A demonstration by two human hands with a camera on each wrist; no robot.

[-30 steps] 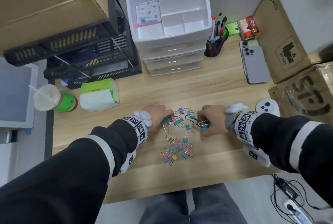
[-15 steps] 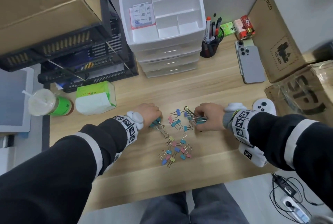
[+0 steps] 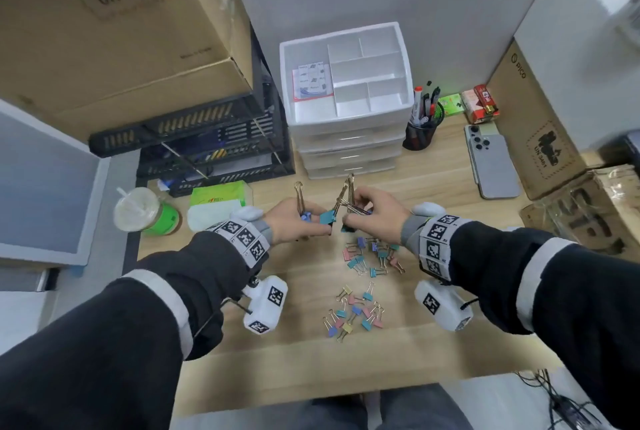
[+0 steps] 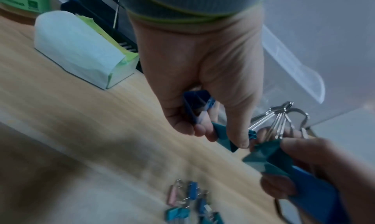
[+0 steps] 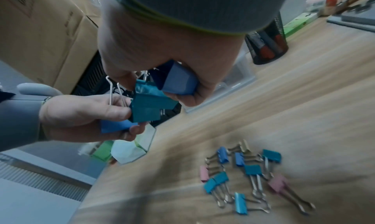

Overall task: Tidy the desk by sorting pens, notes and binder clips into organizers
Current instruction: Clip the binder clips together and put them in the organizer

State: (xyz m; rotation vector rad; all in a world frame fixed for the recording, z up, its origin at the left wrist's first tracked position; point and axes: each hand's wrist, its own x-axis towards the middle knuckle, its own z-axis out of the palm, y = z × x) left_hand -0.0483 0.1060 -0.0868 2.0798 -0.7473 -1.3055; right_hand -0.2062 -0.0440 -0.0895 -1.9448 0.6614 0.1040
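Observation:
My left hand [image 3: 311, 222] and right hand [image 3: 353, 218] are raised above the desk, close together. Each grips large binder clips with gold wire handles pointing up. In the left wrist view, the left hand [image 4: 202, 128] pinches a dark blue clip [image 4: 198, 103] and a teal clip [image 4: 223, 136]. The right hand [image 5: 162, 89] curls round a dark blue clip [image 5: 178, 81] and a teal clip [image 5: 146, 91]. Several small coloured clips [image 3: 370, 256] lie below the hands, and more [image 3: 353, 315] sit nearer me. The white drawer organizer [image 3: 409, 83] holds notes [image 3: 311, 80]. Pens stand in a black mesh cup [image 3: 420, 132].
A tissue pack [image 3: 218, 208] and a green-labelled cup [image 3: 145, 211] stand left on the wooden desk [image 3: 277, 360]. A black rack [image 3: 207, 149] carries a cardboard box. A phone [image 3: 491, 166] and more boxes [image 3: 540, 125] lie at the right.
Both hands rose off the desk, each with large clips, and came together in the air. The small clips stayed on the desk.

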